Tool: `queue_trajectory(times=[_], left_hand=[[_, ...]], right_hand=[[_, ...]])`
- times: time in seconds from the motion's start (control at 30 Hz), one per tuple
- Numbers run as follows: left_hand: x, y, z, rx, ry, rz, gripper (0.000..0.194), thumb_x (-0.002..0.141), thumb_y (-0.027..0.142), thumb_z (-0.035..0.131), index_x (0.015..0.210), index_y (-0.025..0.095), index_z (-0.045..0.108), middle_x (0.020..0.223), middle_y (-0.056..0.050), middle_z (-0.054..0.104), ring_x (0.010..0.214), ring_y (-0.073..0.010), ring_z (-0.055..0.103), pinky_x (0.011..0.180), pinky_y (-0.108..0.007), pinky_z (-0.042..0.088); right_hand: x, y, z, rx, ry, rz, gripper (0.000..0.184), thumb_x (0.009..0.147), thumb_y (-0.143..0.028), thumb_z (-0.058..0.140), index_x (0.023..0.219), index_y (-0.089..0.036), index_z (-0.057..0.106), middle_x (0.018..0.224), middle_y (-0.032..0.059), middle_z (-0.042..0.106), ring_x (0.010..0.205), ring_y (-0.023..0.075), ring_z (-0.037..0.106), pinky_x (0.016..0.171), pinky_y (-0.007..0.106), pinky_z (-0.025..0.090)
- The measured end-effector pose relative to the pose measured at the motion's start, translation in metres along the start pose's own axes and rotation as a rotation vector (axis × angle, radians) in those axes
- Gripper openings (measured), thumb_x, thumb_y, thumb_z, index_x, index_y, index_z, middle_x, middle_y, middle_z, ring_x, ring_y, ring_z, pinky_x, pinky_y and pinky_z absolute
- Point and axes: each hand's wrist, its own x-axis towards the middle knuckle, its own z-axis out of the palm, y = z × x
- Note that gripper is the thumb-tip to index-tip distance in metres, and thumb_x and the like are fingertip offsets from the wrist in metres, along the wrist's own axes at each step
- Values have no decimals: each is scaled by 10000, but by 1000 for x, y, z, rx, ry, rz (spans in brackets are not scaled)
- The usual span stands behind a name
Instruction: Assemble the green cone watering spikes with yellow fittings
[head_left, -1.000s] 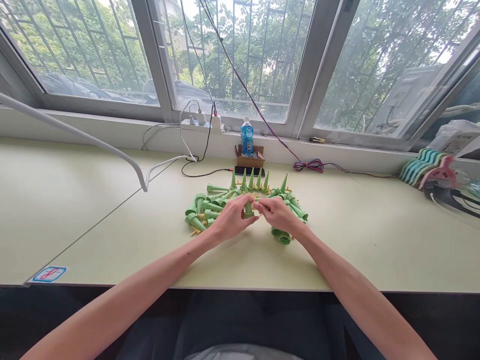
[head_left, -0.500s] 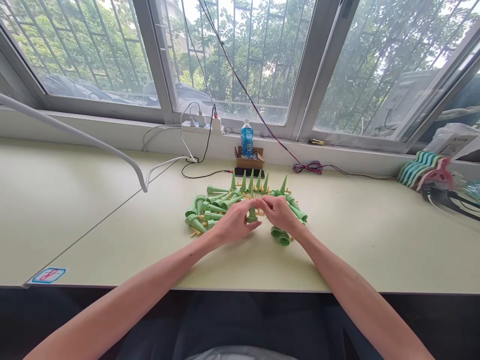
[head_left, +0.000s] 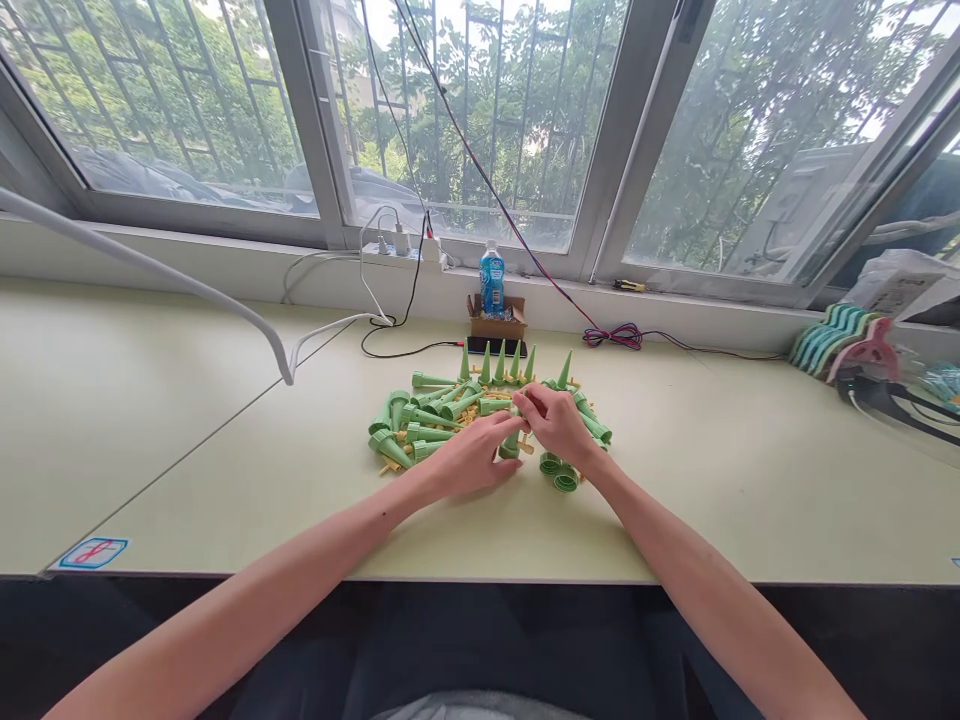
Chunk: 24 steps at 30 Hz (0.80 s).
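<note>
Between my hands is a green plastic watering spike [head_left: 510, 448] with a small yellow valve [head_left: 526, 447] at its side. My left hand [head_left: 474, 455] curls its fingers and thumb around the lower part of the spike, just above the table. My right hand [head_left: 553, 418] pinches at the upper end, where its fingers hide the tip. Left of my hands lies a pile of green spikes [head_left: 427, 415] with yellow parts among them. Behind, several spikes [head_left: 500, 363] stand upright in a row, tips up. Two green caps or open spike ends [head_left: 565, 480] face me near my right wrist.
A phone [head_left: 495, 347] lies behind the row, in front of a small cardboard box [head_left: 498, 322] with a blue bottle [head_left: 492, 283]. A bundled cable [head_left: 615, 337] and clothes hangers [head_left: 840, 342] are to the right. A white cable [head_left: 247, 310] arches over the left side.
The spike has shifted slightly toward me and tilted, with my fingers now covering its tip. My hands have moved a little apart, uncovering a lying spike behind them.
</note>
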Motion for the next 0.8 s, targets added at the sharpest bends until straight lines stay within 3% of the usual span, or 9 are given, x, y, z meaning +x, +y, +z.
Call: queue_trajectory(times=[0.4, 0.63, 0.8], left_hand=[[2, 3, -2, -19, 79, -3, 246, 851, 278, 578, 1088, 250, 638, 1222, -78, 548, 685, -141, 581, 791, -349, 497], [3, 3, 0, -41, 102, 2, 211, 845, 301, 596, 1039, 220, 603, 1118, -71, 594, 677, -153, 576, 736, -335, 487], [5, 5, -2, -70, 141, -11, 150, 912, 339, 505, 933, 201, 560, 949, -45, 622, 651, -151, 569, 649, -292, 453]], right_hand=[[-2, 2, 3, -10, 81, -25, 400, 941, -482, 435, 668, -193, 482, 535, -31, 462, 508, 105, 355, 524, 243, 319], [-2, -1, 3, 1, 58, -39, 392, 947, -457, 432, 661, -195, 479, 556, -18, 521, 503, 105, 391, 539, 242, 345], [-2, 0, 3, -13, 60, -56, 393, 953, -432, 419, 652, -191, 495, 552, -25, 497, 490, 99, 346, 525, 238, 324]])
